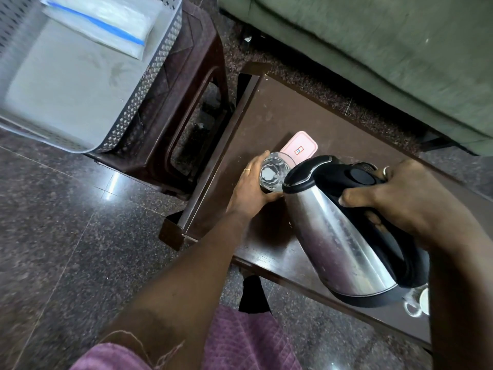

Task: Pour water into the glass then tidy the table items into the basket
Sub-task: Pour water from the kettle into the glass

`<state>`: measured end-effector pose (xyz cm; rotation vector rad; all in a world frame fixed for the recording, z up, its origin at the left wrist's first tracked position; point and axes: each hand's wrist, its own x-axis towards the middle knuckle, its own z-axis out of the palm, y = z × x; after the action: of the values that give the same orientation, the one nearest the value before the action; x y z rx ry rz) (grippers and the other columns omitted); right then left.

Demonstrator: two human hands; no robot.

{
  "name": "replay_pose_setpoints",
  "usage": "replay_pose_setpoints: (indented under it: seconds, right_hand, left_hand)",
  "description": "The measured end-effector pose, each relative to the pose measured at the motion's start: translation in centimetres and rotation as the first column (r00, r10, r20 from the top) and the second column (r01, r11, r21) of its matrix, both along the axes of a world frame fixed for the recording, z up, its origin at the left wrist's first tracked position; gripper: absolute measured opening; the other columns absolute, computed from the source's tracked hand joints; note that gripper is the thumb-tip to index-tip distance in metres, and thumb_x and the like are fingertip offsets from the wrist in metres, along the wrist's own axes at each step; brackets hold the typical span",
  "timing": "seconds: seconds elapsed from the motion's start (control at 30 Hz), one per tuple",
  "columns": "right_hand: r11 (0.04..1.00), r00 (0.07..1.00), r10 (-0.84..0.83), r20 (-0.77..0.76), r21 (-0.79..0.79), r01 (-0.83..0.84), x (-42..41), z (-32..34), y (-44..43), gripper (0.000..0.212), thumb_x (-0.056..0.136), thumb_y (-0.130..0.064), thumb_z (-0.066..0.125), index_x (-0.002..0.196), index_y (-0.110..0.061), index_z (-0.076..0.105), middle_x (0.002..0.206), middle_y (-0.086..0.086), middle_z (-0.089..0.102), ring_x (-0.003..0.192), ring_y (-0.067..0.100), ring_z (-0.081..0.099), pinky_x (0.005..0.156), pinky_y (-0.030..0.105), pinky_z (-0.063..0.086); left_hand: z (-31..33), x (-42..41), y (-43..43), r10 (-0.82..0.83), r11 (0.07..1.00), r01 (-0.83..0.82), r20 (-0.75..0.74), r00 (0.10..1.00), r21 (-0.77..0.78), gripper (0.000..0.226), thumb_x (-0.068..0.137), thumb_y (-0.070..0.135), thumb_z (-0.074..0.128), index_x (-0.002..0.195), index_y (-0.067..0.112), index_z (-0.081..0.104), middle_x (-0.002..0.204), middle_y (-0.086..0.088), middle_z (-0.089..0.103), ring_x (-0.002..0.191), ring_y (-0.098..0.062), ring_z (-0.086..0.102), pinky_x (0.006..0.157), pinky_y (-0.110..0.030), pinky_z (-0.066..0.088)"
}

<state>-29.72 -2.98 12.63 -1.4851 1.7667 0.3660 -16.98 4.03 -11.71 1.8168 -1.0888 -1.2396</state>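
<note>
A clear glass (274, 172) stands on the dark brown table (306, 110); my left hand (250, 188) is curled round its left side. My right hand (394, 198) grips the black handle of a steel kettle (344, 236), which is tilted with its spout right over the glass rim. Whether water is flowing cannot be told. A pink-lidded container (300, 149) lies just behind the glass. The grey perforated basket (149, 86) sits on a brown plastic stool at the upper left, holding a clear zip bag (106, 25).
A white cup (418, 303) shows under the kettle's base at the table's near right edge. The brown stool (192, 102) stands left of the table. A green sofa (386, 54) runs behind the table. Dark granite floor lies to the left.
</note>
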Motion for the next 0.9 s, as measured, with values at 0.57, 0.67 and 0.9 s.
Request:
replay_pose_setpoints:
  seconds: [0.57,0.67,0.9]
  right_hand:
    - [1.0,1.0,-0.002,0.0,0.03,0.002,0.39,0.17,-0.29,0.032,0.062,-0.019,0.074,0.044,-0.009,0.05,0.03,0.004,0.046,0.024,0.015,0.038,0.028,0.014,0.03]
    - [1.0,1.0,-0.002,0.012,0.026,0.002,0.42,0.21,-0.34,0.035,0.063,-0.018,0.074,0.041,-0.01,0.048,0.029,0.004,0.045,0.023,0.015,0.036,0.027,0.013,0.029]
    - [1.0,1.0,0.003,0.027,0.029,-0.003,0.44,0.07,-0.38,0.032,0.061,-0.019,0.074,0.045,-0.007,0.049,0.031,0.005,0.046,0.025,0.015,0.037,0.029,0.015,0.031]
  left_hand:
    - [-0.36,-0.22,0.15,0.035,0.999,-0.035,-0.016,0.999,-0.009,0.097,0.059,0.018,0.083,0.141,0.024,0.031,0.145,0.001,0.04,0.131,-0.012,0.039,0.103,-0.013,0.024]
    - [-0.48,-0.26,0.18,0.044,0.999,-0.044,-0.021,0.999,-0.018,0.097,0.058,0.017,0.084,0.14,0.023,0.032,0.144,0.001,0.041,0.129,-0.012,0.04,0.101,-0.011,0.024]
    - [-0.59,-0.29,0.2,0.039,0.999,-0.039,-0.005,0.999,-0.018,0.097,0.059,0.019,0.083,0.141,0.025,0.032,0.144,0.001,0.04,0.13,-0.012,0.04,0.102,-0.012,0.025]
